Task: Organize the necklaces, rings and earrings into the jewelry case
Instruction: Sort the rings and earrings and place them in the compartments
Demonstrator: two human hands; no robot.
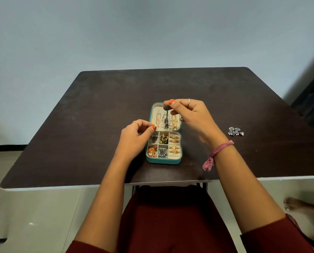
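A big dark brown bench [101, 110] fills the middle of your view. Your two arms reach out over its near edge.

Your right hand [190, 115] is up over the far part of the case. Its thumb and first finger pinch the top of a dark silver earring [165, 117], which hangs down in front of the open lid. There is a thin ring on one finger and a pink thread band [216, 154] around your wrist.

Your left hand [134, 136] is at the left side of the case, near the hinge. Its thumb and finger pinch something tiny and dark; it is too small to tell what it is. A gold ring sits on one finger.

The small teal jewelry case [163, 161] lies open between your hands. Gold chains [174, 121] hang inside the far lid. In the near half, gold rings [174, 144] sit in rows on the right. Earrings fill the little boxes to their left: gold ones [151, 151], silver ones [162, 152] and green ones [164, 139].

Well off to the right, a silver earring pair [235, 131] lies on the bench.
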